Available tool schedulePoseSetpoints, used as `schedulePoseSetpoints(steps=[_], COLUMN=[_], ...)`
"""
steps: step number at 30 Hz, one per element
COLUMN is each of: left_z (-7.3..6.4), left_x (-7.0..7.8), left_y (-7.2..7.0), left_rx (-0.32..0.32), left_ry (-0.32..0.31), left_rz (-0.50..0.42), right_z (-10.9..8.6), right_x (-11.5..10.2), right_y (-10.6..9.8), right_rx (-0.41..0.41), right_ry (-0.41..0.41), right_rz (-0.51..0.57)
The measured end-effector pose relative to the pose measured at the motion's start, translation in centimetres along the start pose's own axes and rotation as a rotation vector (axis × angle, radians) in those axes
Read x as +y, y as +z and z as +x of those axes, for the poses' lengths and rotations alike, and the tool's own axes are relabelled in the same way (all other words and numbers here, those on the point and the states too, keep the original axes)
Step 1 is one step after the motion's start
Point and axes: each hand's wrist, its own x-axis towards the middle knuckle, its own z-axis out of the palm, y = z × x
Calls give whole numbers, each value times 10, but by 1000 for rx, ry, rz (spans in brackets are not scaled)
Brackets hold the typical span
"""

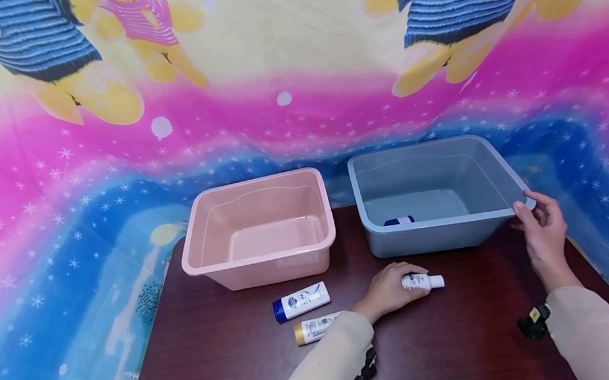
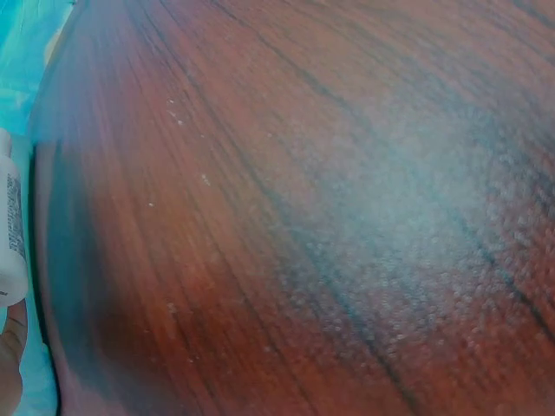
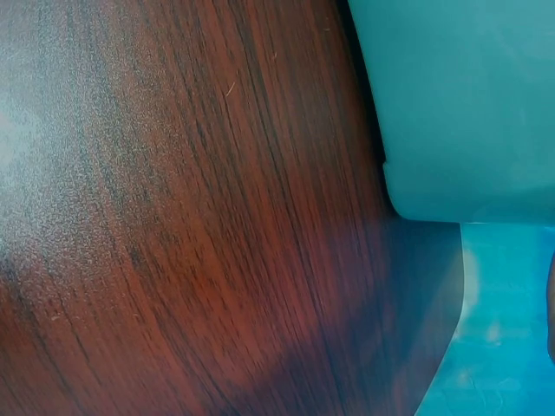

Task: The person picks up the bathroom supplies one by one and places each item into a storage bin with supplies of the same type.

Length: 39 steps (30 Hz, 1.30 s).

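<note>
My left hand grips a small white bottle with a white cap pointing right, over the table in front of the grey-blue basin. At the left edge of the left wrist view, part of that bottle shows with a fingertip below it. My right hand pinches the near right corner of the grey-blue basin, thumb on the outer side of the rim. Inside that basin lies a dark blue and white item, mostly hidden by the front wall.
A pink basin stands left of the grey-blue one. Before it lie a white tube with a blue cap and a white tube with a gold cap, partly behind my left sleeve. A patterned cloth hangs around the dark wooden table.
</note>
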Motion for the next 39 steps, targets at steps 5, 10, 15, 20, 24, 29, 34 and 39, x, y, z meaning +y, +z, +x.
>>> schedulePoseSetpoints(steps=[5, 10, 15, 20, 24, 29, 34, 39], left_z=[-2, -3, -4, -5, -5, -4, -4, -4], left_x=[9, 17, 23, 28, 31, 35, 45, 51], left_y=[-6, -11, -16, -22, -26, -30, -35, -40], left_rx=[18, 43, 60, 76, 80, 81, 85, 91], left_ry=[-3, 16, 27, 30, 43, 89, 123, 156], left_rz=[-16, -15, -15, -6, -2, -2, 16, 39], right_z=[0, 0, 0, 1, 1, 1, 1, 0], right_x=[0, 0, 1, 1, 1, 1, 1, 1], right_y=[0, 0, 0, 0, 0, 0, 2, 3], right_rx=[3, 4, 19, 24, 22, 27, 44, 47], right_ry=[0, 5, 12, 17, 19, 17, 25, 27], right_rz=[-5, 3, 14, 8, 7, 13, 4, 7])
